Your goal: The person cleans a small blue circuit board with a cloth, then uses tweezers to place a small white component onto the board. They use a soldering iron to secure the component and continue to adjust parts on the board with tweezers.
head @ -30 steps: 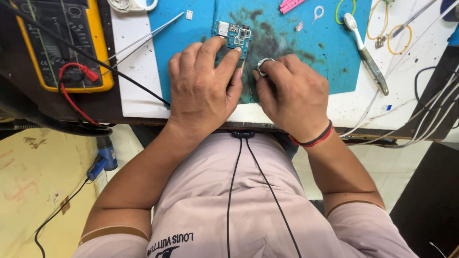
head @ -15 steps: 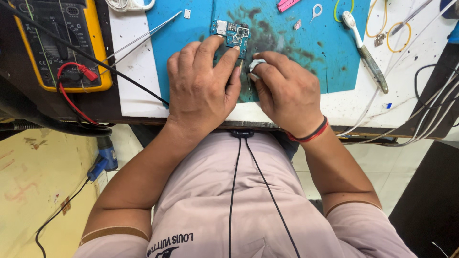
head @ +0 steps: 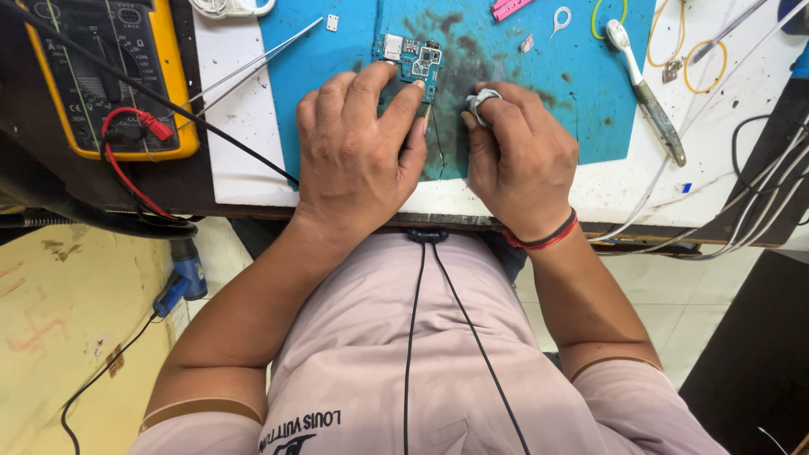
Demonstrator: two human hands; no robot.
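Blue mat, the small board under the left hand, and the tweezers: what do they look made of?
Blue mat: looks like matte rubber or silicone; flat, no glare, dark smudges worn into it.
Circuit board: rigid blue-green laminate with shiny metal shields and a silvery square part; the left hand presses on it.
Tweezers: bare polished metal, thin bright prongs catching light.

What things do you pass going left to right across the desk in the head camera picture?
Yellow multimeter → silver metal tweezers → small blue circuit board → pink plastic piece → white-headed brush → yellow rubber band ring.
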